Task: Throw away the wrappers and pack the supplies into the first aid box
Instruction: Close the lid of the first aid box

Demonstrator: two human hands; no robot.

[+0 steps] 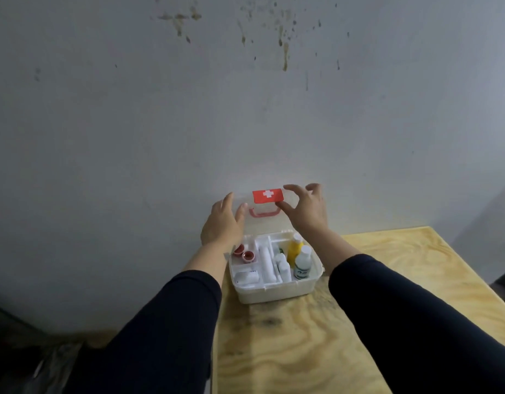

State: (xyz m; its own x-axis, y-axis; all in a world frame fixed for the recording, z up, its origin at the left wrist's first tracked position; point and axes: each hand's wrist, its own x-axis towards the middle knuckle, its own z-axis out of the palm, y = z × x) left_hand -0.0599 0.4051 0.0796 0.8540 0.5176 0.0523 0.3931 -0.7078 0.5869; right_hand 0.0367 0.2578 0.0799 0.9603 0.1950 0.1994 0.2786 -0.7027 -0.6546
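Note:
The white first aid box (pixel 276 292) stands open on the wooden table (pixel 387 280). Its clear lid (pixel 267 220), with a red label bearing a white cross (pixel 267 195) and a red handle (pixel 264 213), is raised upright. My left hand (pixel 222 223) grips the lid's left edge. My right hand (pixel 305 209) grips its right edge, thumb beside the label. Inside the tray lie two red-rimmed tape rolls (pixel 243 253), white gauze rolls (pixel 267 261), a yellow bottle (pixel 294 248) and a white bottle with a green label (pixel 302 264).
A stained grey wall (pixel 245 95) rises right behind the box. The table's left edge runs just left of the box. A dark bag or bin (pixel 40 359) sits low at the left, dim and unclear.

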